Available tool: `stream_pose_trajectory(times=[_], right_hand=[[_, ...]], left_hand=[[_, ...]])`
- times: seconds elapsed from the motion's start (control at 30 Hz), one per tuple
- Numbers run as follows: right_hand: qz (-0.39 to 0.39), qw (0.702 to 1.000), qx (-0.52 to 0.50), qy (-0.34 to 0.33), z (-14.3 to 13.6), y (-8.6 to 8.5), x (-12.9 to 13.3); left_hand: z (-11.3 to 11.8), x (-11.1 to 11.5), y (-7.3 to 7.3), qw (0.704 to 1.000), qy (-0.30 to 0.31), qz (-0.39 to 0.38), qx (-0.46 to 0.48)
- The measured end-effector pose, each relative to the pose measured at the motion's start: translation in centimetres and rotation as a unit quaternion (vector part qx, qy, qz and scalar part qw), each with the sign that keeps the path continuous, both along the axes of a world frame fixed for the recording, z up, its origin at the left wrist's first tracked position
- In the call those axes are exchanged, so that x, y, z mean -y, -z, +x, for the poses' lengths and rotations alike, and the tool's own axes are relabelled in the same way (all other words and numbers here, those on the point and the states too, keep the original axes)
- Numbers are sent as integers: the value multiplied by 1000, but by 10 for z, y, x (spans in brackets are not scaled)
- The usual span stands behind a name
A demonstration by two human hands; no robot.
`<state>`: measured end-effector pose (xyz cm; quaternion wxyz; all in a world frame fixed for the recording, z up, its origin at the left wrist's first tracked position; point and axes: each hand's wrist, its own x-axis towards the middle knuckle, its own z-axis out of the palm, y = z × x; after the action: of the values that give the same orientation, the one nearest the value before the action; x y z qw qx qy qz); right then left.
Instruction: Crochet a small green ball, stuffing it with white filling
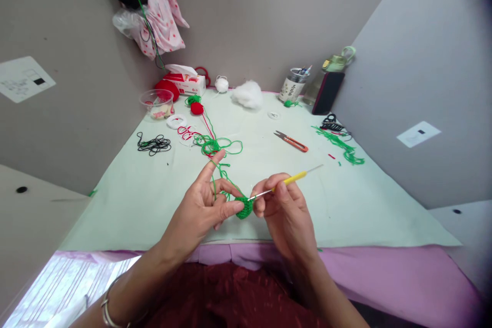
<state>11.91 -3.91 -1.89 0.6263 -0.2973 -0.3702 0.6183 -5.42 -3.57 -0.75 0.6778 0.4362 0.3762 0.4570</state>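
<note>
Between thumb and fingers, my left hand [205, 205] pinches a small green crocheted piece [243, 208], its index finger raised with green yarn running over it. My right hand [286, 207] grips a crochet hook [295, 178] by its yellow handle. The hook's metal tip touches the top edge of the green piece. From the piece, green yarn leads back to a loose tangle of green yarn [211, 146] on the table, mixed with some red strands.
Orange-handled snips [291, 141] lie beyond my right hand. Black cord [154, 144] and a plastic tub [157, 105] are at left; cut green strands [342, 146], a phone [328, 93] and a pen can [292, 85] at right. White stuffing [248, 95] sits at the back.
</note>
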Motion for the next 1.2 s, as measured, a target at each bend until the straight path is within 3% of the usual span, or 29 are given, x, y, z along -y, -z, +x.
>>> stream_pose_trajectory(times=[0.13, 0.23, 0.3, 0.4, 0.43, 0.47, 0.53, 0.57, 0.63, 0.7, 0.73, 0.83, 0.93, 1.0, 1.2], right_hand=[[-46, 996, -48, -52, 2, -3, -3], [-47, 997, -49, -41, 5, -5, -3], [-36, 998, -37, -26, 7, -6, -3], [-19, 999, -34, -14, 9, -7, -2], [-14, 999, -36, -12, 8, -6, -3], [-9, 999, -38, -10, 8, -6, -3], [1, 999, -36, -6, 7, -6, -3], [7, 999, -32, -4, 6, -6, -2], [21, 1000, -21, 1, 4, -6, -1], [35, 999, -9, 3, 3, -6, 1], [43, 999, -5, 2, 3, -6, 2], [60, 998, -1, 4, 3, -7, 3], [73, 997, -5, 22, 6, -8, 3], [82, 996, -4, 37, 8, -8, 2], [114, 990, 38, 76, 6, -3, 1]], left_hand=[[-7, -7, -2, 1000, 9, 18, -14], [-27, -21, -6, 994, 16, 56, -93], [-44, -31, -10, 971, -70, 108, -202], [-63, -41, -15, 893, -230, 180, -343], [-65, -42, -16, 883, -253, 191, -347], [-63, -40, -16, 891, -254, 192, -323], [-53, -33, -16, 954, -175, 156, -188], [-45, -28, -16, 983, -96, 124, -99], [-25, -20, -15, 997, 49, 60, 19], [-7, -16, -15, 990, 117, 26, 80], [0, -16, -15, 988, 108, 35, 106], [12, -23, -14, 982, -5, 126, 141], [12, -28, -7, 959, -44, 278, -31], [12, -25, 0, 932, -35, 332, -140], [14, -8, 7, 984, 8, 163, -68]])
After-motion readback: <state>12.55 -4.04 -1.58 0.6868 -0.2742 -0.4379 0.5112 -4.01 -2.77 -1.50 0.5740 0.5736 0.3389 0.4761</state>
